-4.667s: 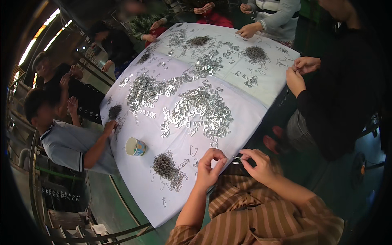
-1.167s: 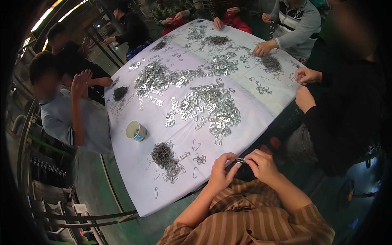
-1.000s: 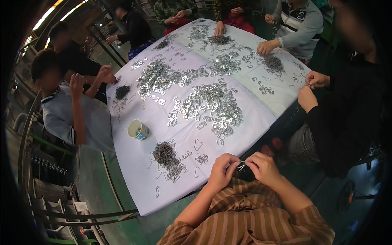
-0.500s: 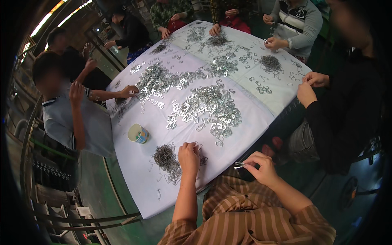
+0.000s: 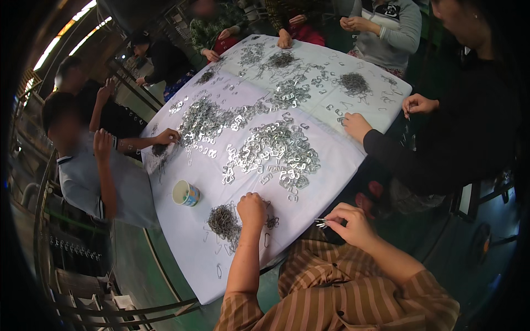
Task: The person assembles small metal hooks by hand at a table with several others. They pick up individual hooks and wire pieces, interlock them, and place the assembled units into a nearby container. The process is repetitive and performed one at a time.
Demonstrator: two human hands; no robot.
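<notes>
My left hand (image 5: 252, 211) is over the near part of the table, beside a pile of thin bent-wire clips (image 5: 223, 222). Its fingers curl downward and the back of the hand hides whatever is in them. My right hand (image 5: 351, 226) is off the table's near right edge, above my lap. Thumb and fingers pinch a few small shiny metal pieces (image 5: 320, 222). A single wire clip (image 5: 266, 239) lies on the cloth right of my left wrist, and a small dark cluster (image 5: 271, 222) lies beyond it.
Flat silver hooks (image 5: 276, 149) form a broad heap mid-table, with another heap (image 5: 201, 118) farther left. A paper cup (image 5: 186, 193) stands left of the wire pile. The white cloth (image 5: 193, 265) covers the table. Several co-workers sit around; one sleeve (image 5: 397, 160) reaches in from the right.
My left hand has moved slightly farther over the table, and the wire clip beside its wrist now shows. The co-worker at right has parted their hands, one reaching onto the table.
</notes>
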